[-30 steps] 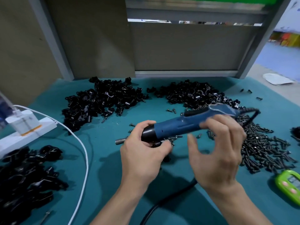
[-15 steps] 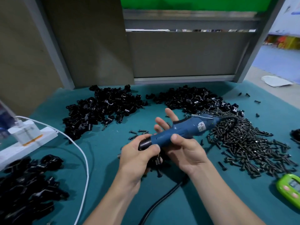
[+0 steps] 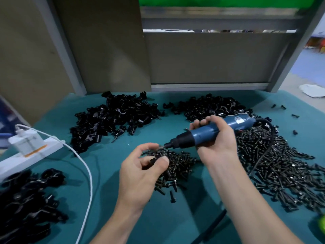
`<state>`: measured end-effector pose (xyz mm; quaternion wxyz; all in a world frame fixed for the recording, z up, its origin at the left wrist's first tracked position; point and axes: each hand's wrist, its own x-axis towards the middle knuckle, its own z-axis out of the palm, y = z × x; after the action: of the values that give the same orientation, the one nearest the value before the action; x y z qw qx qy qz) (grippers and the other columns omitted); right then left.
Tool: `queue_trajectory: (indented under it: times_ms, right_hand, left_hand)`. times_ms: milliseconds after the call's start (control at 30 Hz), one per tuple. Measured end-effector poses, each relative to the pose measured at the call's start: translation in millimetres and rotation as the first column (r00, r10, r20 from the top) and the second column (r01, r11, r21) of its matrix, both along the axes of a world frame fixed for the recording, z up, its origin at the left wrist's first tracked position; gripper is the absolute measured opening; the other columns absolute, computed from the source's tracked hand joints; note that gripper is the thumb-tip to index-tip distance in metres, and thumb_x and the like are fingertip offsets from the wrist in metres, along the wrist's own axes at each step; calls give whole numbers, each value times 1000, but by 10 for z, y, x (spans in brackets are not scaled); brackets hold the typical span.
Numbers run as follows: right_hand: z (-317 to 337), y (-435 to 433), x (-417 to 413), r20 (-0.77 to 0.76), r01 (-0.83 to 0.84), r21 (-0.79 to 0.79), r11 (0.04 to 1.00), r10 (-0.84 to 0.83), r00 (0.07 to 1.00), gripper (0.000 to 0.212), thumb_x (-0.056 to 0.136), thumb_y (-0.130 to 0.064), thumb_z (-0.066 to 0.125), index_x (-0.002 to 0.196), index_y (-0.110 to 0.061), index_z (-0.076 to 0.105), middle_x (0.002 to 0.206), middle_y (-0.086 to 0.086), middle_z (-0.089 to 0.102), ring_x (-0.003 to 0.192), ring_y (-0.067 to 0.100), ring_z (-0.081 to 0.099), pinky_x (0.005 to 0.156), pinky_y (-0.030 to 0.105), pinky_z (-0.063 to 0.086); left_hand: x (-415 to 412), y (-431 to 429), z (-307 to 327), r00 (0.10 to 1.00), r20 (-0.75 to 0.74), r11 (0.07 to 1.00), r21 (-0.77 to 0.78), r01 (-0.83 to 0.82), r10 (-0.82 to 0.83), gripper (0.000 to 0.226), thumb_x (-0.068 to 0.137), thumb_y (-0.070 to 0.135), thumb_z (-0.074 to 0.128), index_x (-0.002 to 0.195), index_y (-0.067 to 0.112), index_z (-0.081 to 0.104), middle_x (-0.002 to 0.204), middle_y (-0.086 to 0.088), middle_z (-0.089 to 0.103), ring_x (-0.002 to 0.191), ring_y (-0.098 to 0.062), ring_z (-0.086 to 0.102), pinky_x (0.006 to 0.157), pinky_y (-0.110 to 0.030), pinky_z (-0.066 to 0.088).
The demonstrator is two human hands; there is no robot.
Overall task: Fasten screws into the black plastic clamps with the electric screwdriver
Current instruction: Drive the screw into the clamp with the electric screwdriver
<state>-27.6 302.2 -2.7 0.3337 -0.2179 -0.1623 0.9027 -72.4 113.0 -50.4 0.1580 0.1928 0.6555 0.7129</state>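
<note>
My right hand (image 3: 218, 143) grips the blue electric screwdriver (image 3: 209, 133) around its body. Its bit points down-left, with the tip just above the fingers of my left hand (image 3: 140, 171). My left hand pinches a small black piece (image 3: 153, 161) between thumb and fingers; blur hides whether it is a clamp or a screw. Beneath both hands lies a small heap of black screws (image 3: 177, 166). Black plastic clamps lie in piles at the back left (image 3: 112, 118), back middle (image 3: 207, 108) and front left (image 3: 26, 199).
A wide spread of black screws (image 3: 284, 166) covers the green mat on the right, and the screwdriver's black cable (image 3: 263, 152) runs over it. A white power strip (image 3: 26, 150) and white cord (image 3: 88, 175) lie at the left. A green device (image 3: 322, 224) sits at the right edge.
My left hand has let go of the screwdriver's nose and dropped onto the small screw heap. My right hand has closed around the tool's body and now holds it alone.
</note>
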Motion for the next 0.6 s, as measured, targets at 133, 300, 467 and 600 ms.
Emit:
queue_trajectory:
  times_ms: [133, 300, 467, 600]
  right_hand:
    - [-31, 246, 66, 52, 37, -23, 999, -36, 998, 15, 77, -2, 65, 81, -10, 53, 61, 2, 52, 47, 20, 50, 65, 33, 58]
    - [-72, 361, 99, 64, 60, -40, 997, -58, 996, 17, 79, 1, 60, 78, -11, 49, 60, 3, 50, 45, 20, 46, 59, 32, 55]
    - [-42, 347, 85, -2, 14, 7, 1000, -14, 1000, 14, 82, 1, 60, 93, -7, 58, 62, 2, 50, 47, 19, 48, 61, 32, 55]
    - [-14, 296, 40, -15, 40, 92, 995, -39, 999, 10, 88, 1, 55, 88, -9, 54, 61, 4, 49, 48, 18, 45, 60, 30, 54]
  left_hand:
    - [-126, -93, 34, 998, 5, 997, -54, 59, -59, 37, 61, 40, 98, 94, 34, 80, 88, -3, 80, 82, -13, 74, 74, -16, 55]
    - [-233, -132, -10, 1000, 14, 988, -151, 29, -27, 40, 56, 38, 91, 94, 37, 80, 100, 5, 80, 99, -12, 73, 92, -31, 54]
    - [-174, -69, -40, 999, -28, 983, -181, 27, -33, 44, 48, 43, 92, 91, 41, 80, 90, 9, 80, 83, -4, 73, 78, -21, 52]
    - [-175, -47, -53, 997, -66, 983, -184, 15, -28, 44, 45, 46, 93, 88, 44, 82, 85, 8, 80, 75, -5, 74, 69, -16, 56]
